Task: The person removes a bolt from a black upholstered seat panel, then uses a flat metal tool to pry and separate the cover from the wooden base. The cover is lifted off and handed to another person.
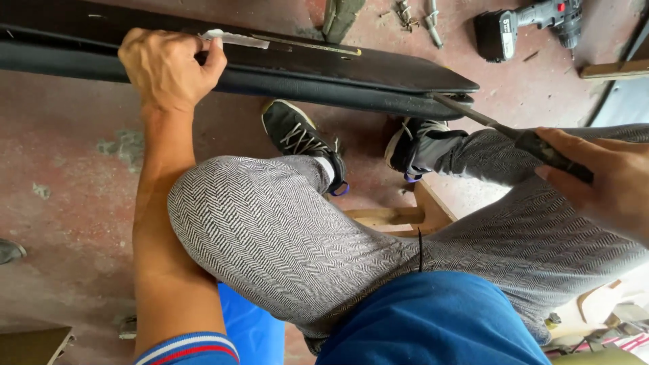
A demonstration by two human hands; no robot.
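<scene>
A long black padded panel (324,67) lies across the top of the view, its flat dark underside facing up. My left hand (169,67) grips its near edge at the upper left, fingers curled over the top by a pale strip of tape (236,38). My right hand (602,176) at the right edge holds a screwdriver (534,143) by its black handle. The metal shaft points up-left, and its tip touches the panel's right end. My knees in grey herringbone trousers fill the middle.
A cordless drill (527,27) lies on the red concrete floor at the top right, with loose bolts (419,17) beside it. A wooden stool frame (405,216) shows between my legs. Black sneakers (297,138) rest under the panel. Another shoe (10,250) sits at the left edge.
</scene>
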